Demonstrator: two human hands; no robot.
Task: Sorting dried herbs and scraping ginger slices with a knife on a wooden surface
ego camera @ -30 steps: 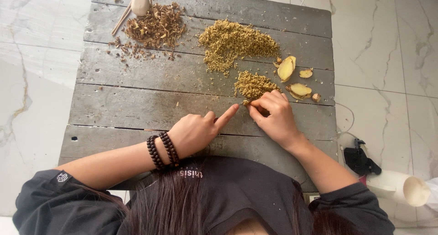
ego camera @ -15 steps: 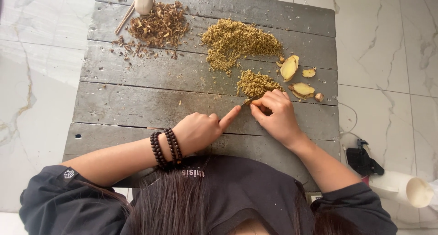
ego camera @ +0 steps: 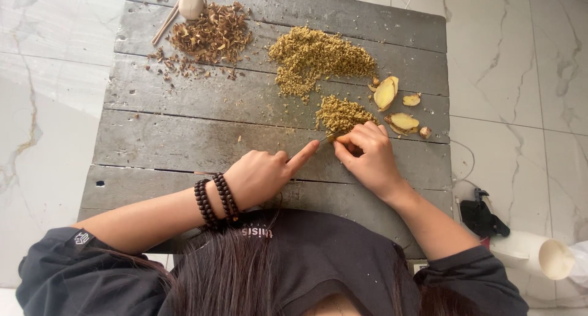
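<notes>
Right hand (ego camera: 367, 156) curled tight, fingertips (ego camera: 350, 139) pinched together on a thin pointed thing (ego camera: 324, 138) (blade or stick, too hidden to tell). Poking out just past those fingertips, at the near edge of a small heap of minced yellow-green bits (ego camera: 343, 114). That heap touching the right knuckles on the far side.

Left hand (ego camera: 263, 178) loosely closed on nothing, only the index finger (ego camera: 303, 156) stretched out, its tip just beside the pointed thing and close to the right thumb.

Likely trouble:
- Nick to the left index finger if the pointed thing is sharp and slips sideways. Hardly any gap between the two.
- Scatter of the small heap across the grey weathered plank table (ego camera: 184, 144) from a push by the right knuckles.
- Loss of bits down the slits between planks, one running right under both hands.
- Mixing with the larger mound of the same minced stuff (ego camera: 318, 58) beyond the fingers, or with the pale yellow ginger slices (ego camera: 401, 121) just right of the right fingertips, from any broad sweep.
- Snagging of the dark beaded bracelets (ego camera: 214, 199) on the rough wood (minor, well behind the fingers).
</notes>
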